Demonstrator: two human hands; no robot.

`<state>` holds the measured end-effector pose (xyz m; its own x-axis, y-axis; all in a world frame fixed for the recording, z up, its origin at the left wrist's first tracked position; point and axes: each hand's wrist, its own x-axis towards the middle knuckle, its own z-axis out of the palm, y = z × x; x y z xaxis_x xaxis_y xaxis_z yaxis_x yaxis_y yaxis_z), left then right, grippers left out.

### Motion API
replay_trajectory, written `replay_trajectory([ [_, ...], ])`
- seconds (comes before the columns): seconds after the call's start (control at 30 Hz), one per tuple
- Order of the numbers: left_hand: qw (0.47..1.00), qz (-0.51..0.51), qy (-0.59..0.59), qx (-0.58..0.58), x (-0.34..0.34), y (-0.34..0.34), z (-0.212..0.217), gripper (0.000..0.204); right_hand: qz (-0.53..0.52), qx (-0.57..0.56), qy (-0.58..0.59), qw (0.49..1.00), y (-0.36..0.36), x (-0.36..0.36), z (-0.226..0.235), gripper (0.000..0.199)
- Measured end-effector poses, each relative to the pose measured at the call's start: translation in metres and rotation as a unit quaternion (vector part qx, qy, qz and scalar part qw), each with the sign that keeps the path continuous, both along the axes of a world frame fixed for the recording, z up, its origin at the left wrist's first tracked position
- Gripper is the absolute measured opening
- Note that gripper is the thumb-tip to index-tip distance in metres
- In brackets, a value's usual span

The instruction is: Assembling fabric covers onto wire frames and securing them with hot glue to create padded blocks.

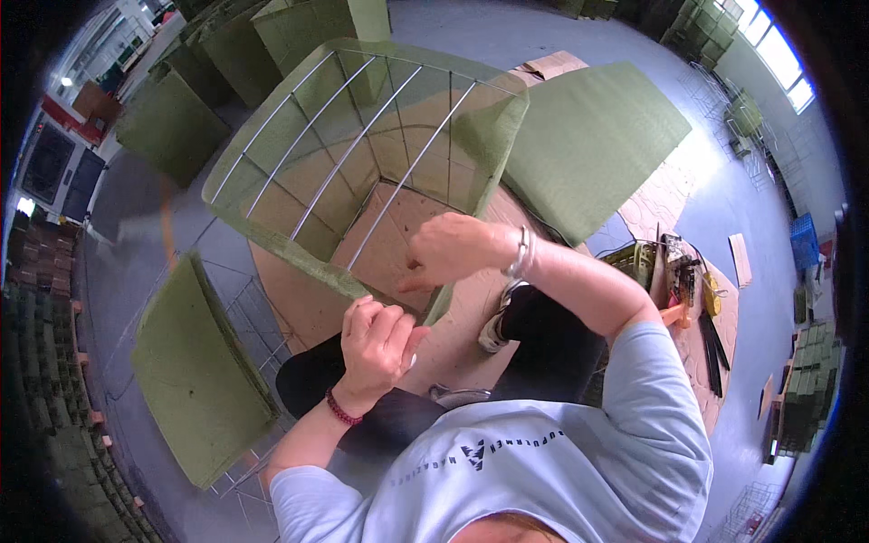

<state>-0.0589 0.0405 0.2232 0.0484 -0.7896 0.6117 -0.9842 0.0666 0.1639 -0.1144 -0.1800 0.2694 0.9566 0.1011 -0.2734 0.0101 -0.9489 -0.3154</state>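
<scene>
- One wire-framed cage lined with olive-green fabric is seen standing open in the middle of the scene, on brown cardboard sheets laid over the grey floor.
- The left hand is closed on the near corner of the cage, its fingers curled around the green edge.
- The right hand is held just above and right of the left one, fingers bent toward the same corner; whether something thin is pinched there cannot be told.
- Two wrists are dressed: a dark red bead bracelet on the left, a silver bangle on the right.
- One stack of green fabric panels lies on the near left, resting on wire grids.
- One large green panel lies to the far right of the cage.
- A cluster of small tools is seen on the cardboard at the right.
</scene>
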Motion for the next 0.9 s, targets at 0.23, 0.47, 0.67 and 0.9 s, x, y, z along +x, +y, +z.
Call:
replay_trajectory([
  [0.23,0.999,0.043,0.013,-0.013,-0.012,-0.008,0.002,0.024,-0.237,0.015,-0.151,0.96,-0.103,-0.007,-0.011,0.035],
  [0.47,0.995,0.09,0.019,0.034,-0.02,-0.022,-0.005,0.034,-0.123,-0.155,0.083,0.977,-0.121,0.03,-0.041,0.035],
  [0.67,0.996,0.081,0.021,0.03,-0.02,-0.024,-0.004,0.034,-0.137,-0.101,-0.025,0.985,-0.111,0.035,-0.031,0.032],
  [0.9,0.997,0.053,0.053,-0.033,0.01,-0.032,0.0,0.032,-0.181,0.041,-0.214,0.959,-0.079,-0.003,-0.004,0.04],
])
